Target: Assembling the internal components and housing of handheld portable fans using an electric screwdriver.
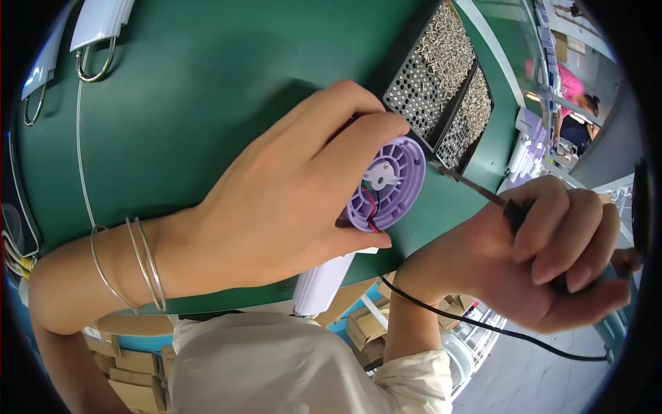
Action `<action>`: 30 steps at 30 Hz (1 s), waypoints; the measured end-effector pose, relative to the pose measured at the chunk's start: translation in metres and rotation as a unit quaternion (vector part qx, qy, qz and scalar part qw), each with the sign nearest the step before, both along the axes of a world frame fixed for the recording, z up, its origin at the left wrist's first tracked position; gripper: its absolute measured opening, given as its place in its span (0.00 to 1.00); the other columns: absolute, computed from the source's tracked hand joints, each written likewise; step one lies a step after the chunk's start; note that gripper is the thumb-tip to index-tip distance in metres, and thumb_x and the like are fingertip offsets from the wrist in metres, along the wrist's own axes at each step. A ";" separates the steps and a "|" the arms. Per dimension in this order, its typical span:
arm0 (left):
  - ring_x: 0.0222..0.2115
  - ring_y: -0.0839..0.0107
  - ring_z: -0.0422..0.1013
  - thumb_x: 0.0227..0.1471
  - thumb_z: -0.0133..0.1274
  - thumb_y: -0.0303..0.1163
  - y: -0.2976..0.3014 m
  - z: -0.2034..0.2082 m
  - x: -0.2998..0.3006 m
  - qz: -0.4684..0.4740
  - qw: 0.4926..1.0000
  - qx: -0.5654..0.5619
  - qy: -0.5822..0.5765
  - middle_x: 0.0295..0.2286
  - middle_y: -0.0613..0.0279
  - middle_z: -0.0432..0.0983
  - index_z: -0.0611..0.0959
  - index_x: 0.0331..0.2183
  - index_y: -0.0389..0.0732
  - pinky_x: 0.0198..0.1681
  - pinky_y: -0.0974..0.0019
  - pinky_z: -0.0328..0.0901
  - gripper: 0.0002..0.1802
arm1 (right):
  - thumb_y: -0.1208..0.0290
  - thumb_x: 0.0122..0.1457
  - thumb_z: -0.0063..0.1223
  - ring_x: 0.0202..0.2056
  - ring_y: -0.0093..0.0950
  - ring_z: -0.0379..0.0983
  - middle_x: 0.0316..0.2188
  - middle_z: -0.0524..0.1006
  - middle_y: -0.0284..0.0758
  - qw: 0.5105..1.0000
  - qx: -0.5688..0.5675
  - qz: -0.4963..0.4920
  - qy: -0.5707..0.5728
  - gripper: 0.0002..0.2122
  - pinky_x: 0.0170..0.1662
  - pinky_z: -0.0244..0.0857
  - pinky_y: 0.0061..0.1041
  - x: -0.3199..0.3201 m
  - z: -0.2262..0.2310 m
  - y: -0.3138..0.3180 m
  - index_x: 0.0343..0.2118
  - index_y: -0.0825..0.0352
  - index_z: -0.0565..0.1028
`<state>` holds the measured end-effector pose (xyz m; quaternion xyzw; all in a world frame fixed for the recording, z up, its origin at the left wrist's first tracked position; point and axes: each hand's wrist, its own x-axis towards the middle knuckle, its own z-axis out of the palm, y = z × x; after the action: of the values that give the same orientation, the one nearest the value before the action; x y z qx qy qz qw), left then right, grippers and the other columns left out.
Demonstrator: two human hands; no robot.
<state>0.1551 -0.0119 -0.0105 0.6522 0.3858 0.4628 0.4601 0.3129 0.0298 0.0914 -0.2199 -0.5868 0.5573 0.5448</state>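
Observation:
My left hand (283,179) is wrapped round a round purple plastic housing (412,183), its open ribbed side facing right. Inside it show a pale bracket with a centre hole and red and black wires; the rest is behind my fingers. A pale lavender handle-like piece (321,284) sticks out below my hand; whether it joins the housing is hidden. My right hand (552,255) is closed on a dark screwdriver, whose thin metal shaft (477,188) points up and left. Its tip is by the near corner of a black screw tray (433,143), apart from the housing.
Small silver screws (445,48) lie heaped and in holes across the tray's two sections. A black cable (483,328) runs below my right wrist. White pieces with metal loops (96,58) lie far left on the green table (207,76). Cardboard boxes (134,376) are below; another person (572,90) is far right.

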 end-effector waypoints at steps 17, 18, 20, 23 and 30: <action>0.44 0.56 0.68 0.25 0.73 0.29 0.009 -0.007 0.000 0.012 1.000 0.002 -0.009 0.46 0.54 0.66 0.72 0.49 0.38 0.47 0.60 0.67 0.44 | 0.48 0.68 0.30 0.16 0.20 0.53 0.19 0.60 0.25 0.975 0.050 0.031 -0.213 0.22 0.18 0.47 0.22 -0.008 -0.028 0.017 0.22 0.60 0.60; 0.44 0.56 0.68 0.25 0.73 0.29 0.010 -0.006 -0.002 0.016 1.000 0.000 -0.006 0.46 0.54 0.66 0.72 0.49 0.38 0.47 0.60 0.67 0.44 | 0.48 0.68 0.30 0.16 0.20 0.53 0.19 0.60 0.25 0.976 0.050 0.032 -0.211 0.22 0.18 0.47 0.22 -0.010 -0.030 0.022 0.22 0.60 0.60; 0.44 0.55 0.68 0.25 0.73 0.29 0.015 -0.002 -0.001 0.012 1.000 -0.002 -0.013 0.46 0.54 0.66 0.73 0.49 0.38 0.47 0.59 0.67 0.44 | 0.51 0.68 0.31 0.16 0.21 0.54 0.20 0.61 0.26 0.971 0.055 0.039 -0.228 0.20 0.17 0.49 0.23 -0.011 -0.026 0.029 0.23 0.59 0.61; 0.45 0.55 0.68 0.26 0.73 0.30 0.010 -0.002 0.007 0.010 1.000 0.000 -0.006 0.47 0.53 0.66 0.73 0.49 0.38 0.48 0.59 0.67 0.43 | 0.55 0.68 0.32 0.16 0.22 0.56 0.21 0.62 0.26 0.965 0.071 0.042 -0.249 0.18 0.16 0.51 0.25 -0.003 -0.028 0.023 0.24 0.59 0.62; 0.48 0.53 0.67 0.28 0.73 0.31 0.007 0.012 0.009 -0.014 0.999 -0.012 0.049 0.49 0.52 0.65 0.72 0.49 0.37 0.51 0.59 0.64 0.43 | 0.62 0.66 0.39 0.14 0.19 0.57 0.20 0.64 0.25 0.997 0.030 0.071 -0.011 0.12 0.14 0.52 0.21 0.024 -0.009 0.011 0.31 0.62 0.71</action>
<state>0.1641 -0.0049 0.0019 0.6736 0.4040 0.4194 0.4552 0.3370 0.0406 0.0828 -0.1671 -0.6233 0.5744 0.5036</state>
